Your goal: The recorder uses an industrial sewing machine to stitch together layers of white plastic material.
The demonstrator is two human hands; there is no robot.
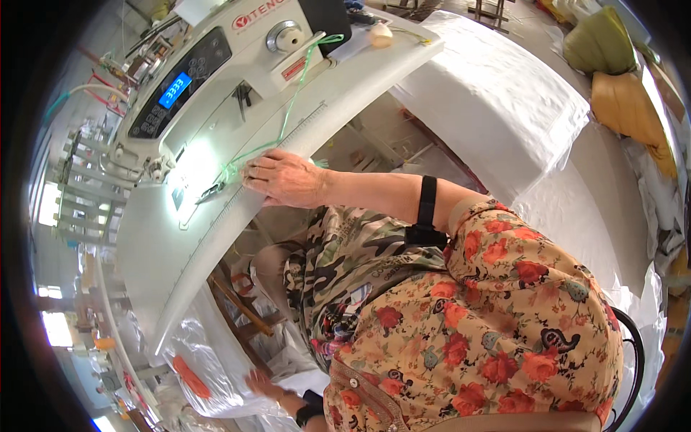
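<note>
My right hand (286,180) rests at the front edge of the white sewing machine bed, fingers curled over a bundle of green thread (232,171). A green tuft shows on the far side of the hand by the wrist. One green strand climbs from the bundle to the machine head (252,43). Beside the bundle, under the bright lamp, lies a small dark metal piece (210,192) whose kind I cannot make out. My left hand (265,385) hangs low at the lower left, fingers stretched out and nothing in them, above white plastic-wrapped material.
A control panel with a blue display (175,90) sits on the machine. White cloth (497,93) covers a surface at the upper right. Olive (601,42) and mustard (626,108) bundles stand at the far right. An orange piece (191,376) lies on plastic at the lower left.
</note>
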